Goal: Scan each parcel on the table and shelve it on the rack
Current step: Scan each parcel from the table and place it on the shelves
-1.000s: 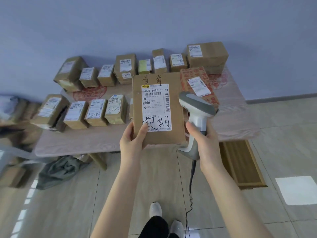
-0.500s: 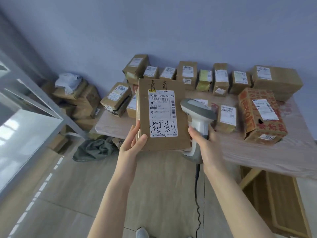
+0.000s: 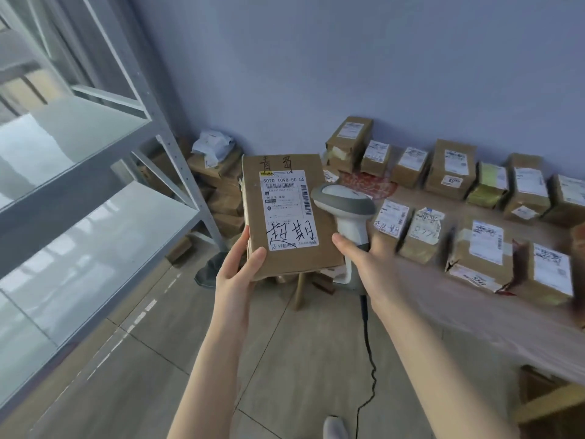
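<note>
Bearing a scrawled white label, brown parcel (image 3: 286, 217).

Left hand (image 3: 235, 277) holds parcel (image 3: 286, 217); right hand (image 3: 368, 264) grips scanner (image 3: 346, 207).

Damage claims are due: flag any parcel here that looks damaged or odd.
The front-row parcel on the table shows ragged, torn cardboard at its lower left corner and a lower label lifting, though that area is blurred. The held parcel in the left hand looks intact.
</note>
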